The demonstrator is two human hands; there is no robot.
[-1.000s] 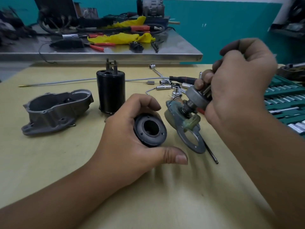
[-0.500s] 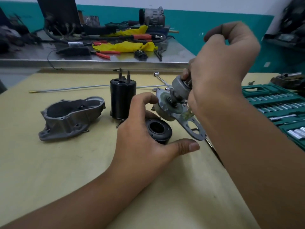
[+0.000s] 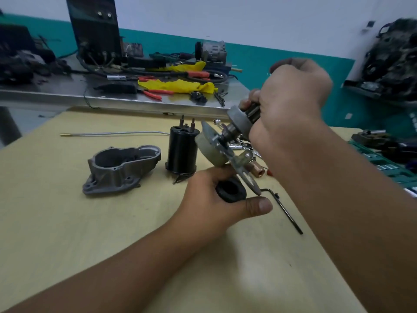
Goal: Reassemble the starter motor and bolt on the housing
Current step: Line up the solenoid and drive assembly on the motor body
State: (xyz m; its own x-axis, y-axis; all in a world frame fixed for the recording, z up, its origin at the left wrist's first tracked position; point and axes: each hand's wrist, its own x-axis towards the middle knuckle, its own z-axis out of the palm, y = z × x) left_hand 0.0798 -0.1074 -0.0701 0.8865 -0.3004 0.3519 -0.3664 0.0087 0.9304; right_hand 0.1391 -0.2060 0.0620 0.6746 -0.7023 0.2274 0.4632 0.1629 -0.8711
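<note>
My right hand (image 3: 291, 102) grips the pinion end of the drive assembly (image 3: 225, 143), a shaft with a metal plate, a pale round disc and a copper bush, held tilted above the table. Just below it my left hand (image 3: 209, 199) holds a black ring-shaped part (image 3: 231, 190) against the tabletop. The plate's lower edge hangs right over that ring. A black cylindrical motor body (image 3: 181, 152) with two studs stands upright behind my left hand. The grey cast housing (image 3: 121, 166) lies open side up to the left.
A black hex key (image 3: 284, 208) lies right of my left hand. Loose sockets (image 3: 239, 145) sit behind the assembly, and a green socket set case (image 3: 388, 161) lies at the right. A thin metal rod (image 3: 112, 133) runs along the far table edge. The steel bench (image 3: 126, 98) behind carries tools.
The view has shifted right and down. My right hand has tilted the drive assembly and brought it down closer to the black ring. My left hand has kept hold of the ring.
</note>
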